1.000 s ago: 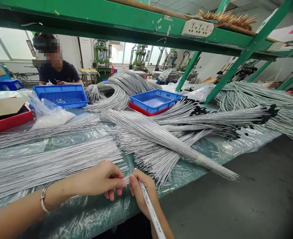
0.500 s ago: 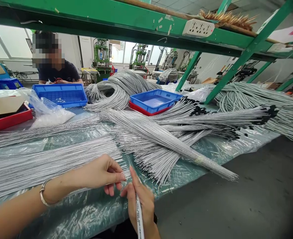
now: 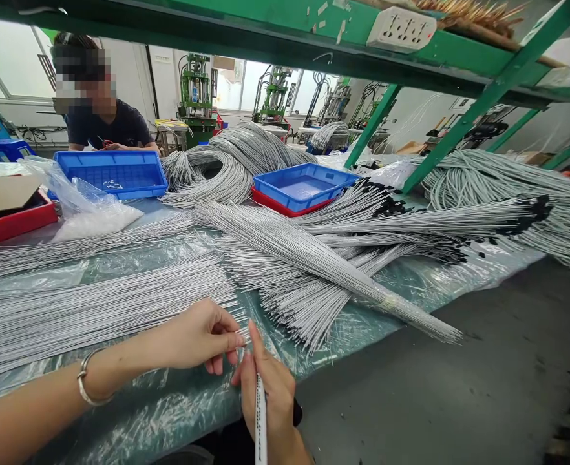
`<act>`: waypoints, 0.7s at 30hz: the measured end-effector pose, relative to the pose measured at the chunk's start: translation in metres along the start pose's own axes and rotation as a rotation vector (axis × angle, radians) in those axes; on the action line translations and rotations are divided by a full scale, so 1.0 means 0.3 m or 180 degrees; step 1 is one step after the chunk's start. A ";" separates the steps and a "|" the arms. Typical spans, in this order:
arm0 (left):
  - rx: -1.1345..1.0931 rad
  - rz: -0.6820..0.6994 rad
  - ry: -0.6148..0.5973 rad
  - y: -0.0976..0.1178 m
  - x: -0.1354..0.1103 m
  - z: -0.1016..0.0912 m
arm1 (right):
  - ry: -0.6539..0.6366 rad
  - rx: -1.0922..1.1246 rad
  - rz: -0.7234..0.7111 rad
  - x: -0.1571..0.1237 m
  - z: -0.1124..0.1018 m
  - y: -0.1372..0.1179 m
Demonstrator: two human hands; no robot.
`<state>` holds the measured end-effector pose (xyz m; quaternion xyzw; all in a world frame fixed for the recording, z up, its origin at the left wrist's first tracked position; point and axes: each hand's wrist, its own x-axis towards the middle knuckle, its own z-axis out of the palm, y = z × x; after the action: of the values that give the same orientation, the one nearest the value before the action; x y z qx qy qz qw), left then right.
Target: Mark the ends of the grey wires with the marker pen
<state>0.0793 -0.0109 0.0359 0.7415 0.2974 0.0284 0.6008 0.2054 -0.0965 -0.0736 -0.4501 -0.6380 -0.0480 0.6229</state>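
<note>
My left hand [image 3: 195,336] rests on the near end of a flat spread of thin grey wires [image 3: 95,310] and pinches the tips of a few of them. My right hand [image 3: 265,394] is right beside it, fingertips almost touching, and is closed on a long white pen-like stick [image 3: 260,423] that runs back along my wrist. My right forefinger points up at the pinched wire ends. A silver bangle [image 3: 85,387] circles my left wrist. The wires lie on clear plastic sheeting [image 3: 178,407] over the table.
More grey wire bundles [image 3: 324,265] fan across the middle, some with black ends [image 3: 532,210]. Blue trays [image 3: 307,187] [image 3: 113,173] and a red tray [image 3: 13,223] stand behind. A person sits across at the far left. A green shelf frame [image 3: 275,29] spans overhead.
My right hand turned, so the white stick now points straight back along my wrist instead of slanting right. Both hands shifted slightly up the wire ends. The view tilted down a little.
</note>
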 end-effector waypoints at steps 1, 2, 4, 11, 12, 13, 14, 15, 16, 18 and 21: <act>-0.0013 0.0023 -0.0025 0.002 -0.001 -0.001 | 0.0019 -0.0041 0.0014 0.001 -0.004 0.002; -0.0011 0.0049 -0.0049 0.005 -0.002 -0.003 | 0.0020 -0.0065 0.0020 0.002 -0.011 0.003; -0.0004 0.0048 -0.0120 0.010 0.000 -0.003 | -0.0006 -0.0047 0.0088 0.005 -0.032 0.005; -0.0271 -0.0585 -0.0424 -0.098 0.088 0.047 | 0.1112 0.1188 0.1269 0.007 -0.106 0.021; -0.0286 -0.0637 -0.0467 -0.119 0.102 0.057 | 0.1070 0.1209 0.1272 0.002 -0.113 0.029; -0.0305 -0.0677 -0.0507 -0.135 0.113 0.064 | 0.0907 0.1117 0.1285 -0.004 -0.119 0.036; -0.0315 -0.0705 -0.0540 -0.145 0.120 0.069 | 0.0677 0.0947 0.1304 -0.011 -0.125 0.042; -0.0324 -0.0720 -0.0576 -0.151 0.125 0.071 | 0.0410 0.0735 0.1316 -0.016 -0.131 0.048; -0.0330 -0.0740 -0.0609 -0.152 0.127 0.070 | 0.0161 0.0519 0.1291 -0.020 -0.137 0.051; -0.0314 -0.0768 -0.0667 -0.146 0.127 0.064 | -0.0160 0.0159 0.1154 -0.022 -0.146 0.053; -0.0283 -0.0792 -0.0700 -0.135 0.126 0.053 | -0.0145 -0.0141 0.0902 -0.018 -0.150 0.048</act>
<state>0.1003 -0.0028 -0.0174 0.6703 0.3178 -0.1143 0.6608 0.2473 -0.1188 -0.0755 -0.5503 -0.5808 0.0367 0.5988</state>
